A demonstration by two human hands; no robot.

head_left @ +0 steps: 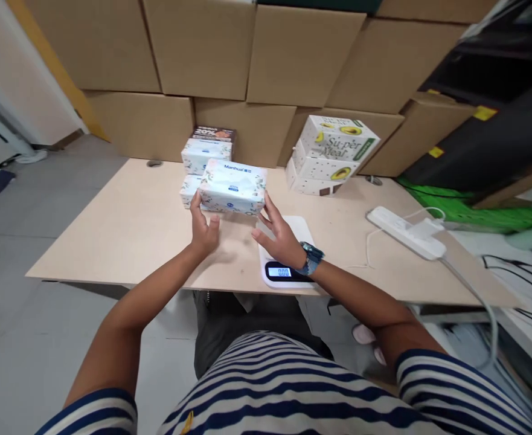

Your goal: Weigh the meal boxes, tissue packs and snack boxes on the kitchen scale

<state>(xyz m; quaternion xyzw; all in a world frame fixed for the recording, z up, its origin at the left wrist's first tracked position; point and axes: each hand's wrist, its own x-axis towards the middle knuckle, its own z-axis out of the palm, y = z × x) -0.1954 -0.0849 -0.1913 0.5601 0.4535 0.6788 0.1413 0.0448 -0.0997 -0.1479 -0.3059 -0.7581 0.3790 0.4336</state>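
Note:
A white tissue pack (232, 185) with blue print is held above the light wooden table (125, 229), between both hands. My left hand (203, 228) grips its left end, fingers curled round the edge. My right hand (278, 235) touches its right end with fingers stretched out, hovering over a white kitchen scale (293, 272). The scale's blue display reads 0.00. Behind the held pack, two more tissue packs (206, 154) are stacked, with a third (188, 190) lying beside them on the table.
A white avocado-printed box (333, 154) sits at the back right. A white power strip (406, 232) with cable lies on the right. Stacked cardboard boxes (247, 60) form a wall behind the table. Grey floor lies to the left.

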